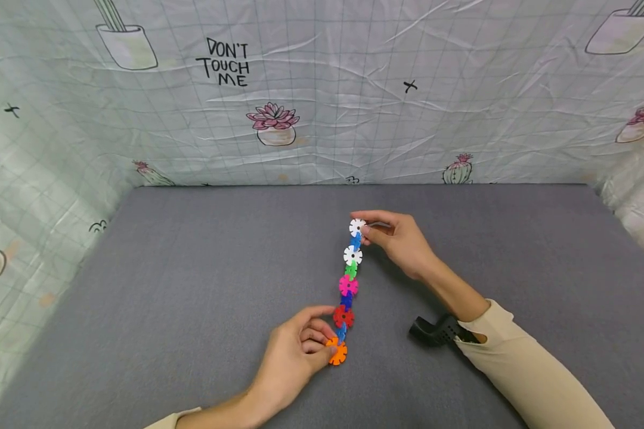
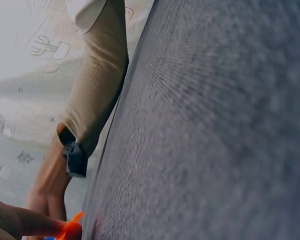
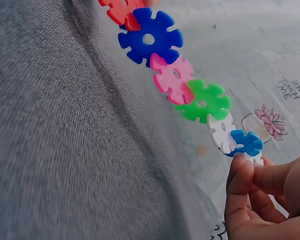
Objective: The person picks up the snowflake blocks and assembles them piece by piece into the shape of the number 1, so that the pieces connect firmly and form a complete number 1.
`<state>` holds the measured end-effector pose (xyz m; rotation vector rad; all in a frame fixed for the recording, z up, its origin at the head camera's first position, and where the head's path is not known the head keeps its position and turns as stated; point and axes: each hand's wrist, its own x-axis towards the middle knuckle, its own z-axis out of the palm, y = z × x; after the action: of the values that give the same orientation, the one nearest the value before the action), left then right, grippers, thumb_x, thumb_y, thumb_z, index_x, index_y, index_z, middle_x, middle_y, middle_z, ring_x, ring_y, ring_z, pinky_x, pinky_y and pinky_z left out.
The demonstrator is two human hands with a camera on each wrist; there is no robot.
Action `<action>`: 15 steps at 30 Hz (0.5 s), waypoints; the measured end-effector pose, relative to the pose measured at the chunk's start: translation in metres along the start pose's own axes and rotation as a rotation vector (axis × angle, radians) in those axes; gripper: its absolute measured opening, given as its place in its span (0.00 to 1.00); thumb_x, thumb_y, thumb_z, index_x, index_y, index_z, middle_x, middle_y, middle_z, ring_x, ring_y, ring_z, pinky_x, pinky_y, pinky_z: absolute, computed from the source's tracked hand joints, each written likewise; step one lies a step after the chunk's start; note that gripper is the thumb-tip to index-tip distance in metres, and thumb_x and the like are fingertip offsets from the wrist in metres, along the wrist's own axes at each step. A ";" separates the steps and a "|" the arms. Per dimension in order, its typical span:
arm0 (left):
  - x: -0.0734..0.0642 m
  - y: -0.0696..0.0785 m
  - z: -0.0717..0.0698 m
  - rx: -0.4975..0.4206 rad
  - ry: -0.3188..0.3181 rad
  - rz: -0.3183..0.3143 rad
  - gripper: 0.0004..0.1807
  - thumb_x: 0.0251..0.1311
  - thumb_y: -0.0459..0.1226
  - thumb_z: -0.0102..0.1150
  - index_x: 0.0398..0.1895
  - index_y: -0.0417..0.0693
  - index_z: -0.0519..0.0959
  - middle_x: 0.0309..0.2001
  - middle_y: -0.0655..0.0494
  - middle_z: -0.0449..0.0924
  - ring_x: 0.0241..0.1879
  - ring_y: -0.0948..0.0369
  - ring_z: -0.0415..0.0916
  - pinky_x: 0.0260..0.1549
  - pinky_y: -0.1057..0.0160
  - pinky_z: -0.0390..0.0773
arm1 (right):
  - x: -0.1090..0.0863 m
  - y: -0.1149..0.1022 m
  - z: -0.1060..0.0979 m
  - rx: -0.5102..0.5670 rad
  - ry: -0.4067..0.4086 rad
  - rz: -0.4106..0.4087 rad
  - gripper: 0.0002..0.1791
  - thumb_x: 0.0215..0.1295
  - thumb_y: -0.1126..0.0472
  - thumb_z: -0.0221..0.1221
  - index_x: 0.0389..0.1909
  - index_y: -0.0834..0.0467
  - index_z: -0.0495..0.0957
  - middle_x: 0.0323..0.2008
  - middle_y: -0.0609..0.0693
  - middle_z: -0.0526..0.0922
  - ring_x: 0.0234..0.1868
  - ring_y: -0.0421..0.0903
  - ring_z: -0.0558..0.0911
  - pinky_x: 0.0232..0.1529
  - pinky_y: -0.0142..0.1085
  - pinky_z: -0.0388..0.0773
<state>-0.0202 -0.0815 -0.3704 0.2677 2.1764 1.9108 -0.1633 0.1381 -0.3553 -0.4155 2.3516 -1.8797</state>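
Observation:
A chain of notched plastic discs runs between the two hands, each disc slotted into its neighbour at an angle. My left hand [image 1: 292,351] pinches the orange disc [image 1: 338,353] at the near end, its index finger reaching to the red disc [image 1: 344,316]. At the far end my right hand [image 1: 402,241] pinches a white disc [image 1: 357,227] between thumb and fingers. Between them come blue, green, pink [image 3: 172,79] and another white disc [image 1: 352,255]. In the right wrist view the dark blue disc [image 3: 150,37] and green disc [image 3: 204,101] face the camera.
A grey cloth-covered table [image 1: 193,286] lies under the hands. Behind it hangs a printed curtain [image 1: 327,89] with plant drawings, also along the sides. A black wrist-camera mount [image 1: 434,330] sticks out from the right sleeve [image 1: 520,357].

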 end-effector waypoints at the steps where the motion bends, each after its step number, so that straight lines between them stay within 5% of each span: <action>1: 0.000 0.000 0.001 0.017 0.004 0.013 0.30 0.46 0.16 0.61 0.56 0.36 0.73 0.34 0.48 0.76 0.30 0.60 0.77 0.32 0.66 0.80 | 0.002 0.001 0.002 0.016 -0.010 0.000 0.17 0.68 0.65 0.57 0.56 0.58 0.78 0.43 0.55 0.81 0.36 0.47 0.79 0.37 0.40 0.73; 15: 0.004 0.001 0.012 0.090 0.019 0.035 0.33 0.44 0.18 0.65 0.58 0.38 0.71 0.32 0.52 0.76 0.26 0.64 0.76 0.29 0.67 0.79 | 0.014 0.010 0.015 0.076 -0.075 0.032 0.16 0.66 0.67 0.58 0.55 0.60 0.79 0.48 0.55 0.80 0.35 0.46 0.80 0.42 0.38 0.77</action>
<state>-0.0203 -0.0693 -0.3713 0.3067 2.2880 1.8437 -0.1745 0.1225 -0.3675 -0.4302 2.2186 -1.8975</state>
